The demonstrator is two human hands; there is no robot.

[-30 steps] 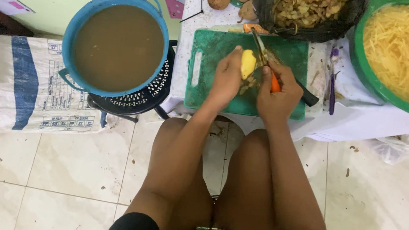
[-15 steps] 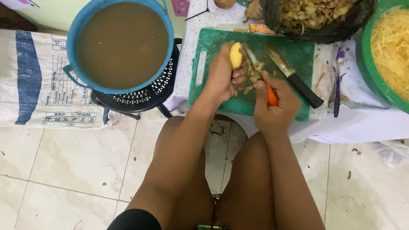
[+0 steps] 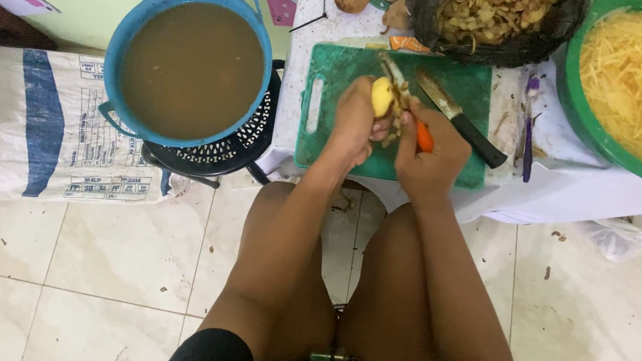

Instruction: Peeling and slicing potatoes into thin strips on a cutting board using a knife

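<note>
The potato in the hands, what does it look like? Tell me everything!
The potato is small and oval, pale yellow where its skin is gone. The left hand grips it over the green cutting board. The right hand presses an orange-handled peeler against it, and a brown strip of peel sticks up beside it.

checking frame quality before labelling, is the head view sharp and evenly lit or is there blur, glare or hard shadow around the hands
Head view: soft, even light, no hard shadows; slight motion blur on the left hand, right hand and orange-handled peeler at the yellow peeled potato; green plastic cutting board and blue round tub of brown water fairly sharp; no strong glare.
</note>
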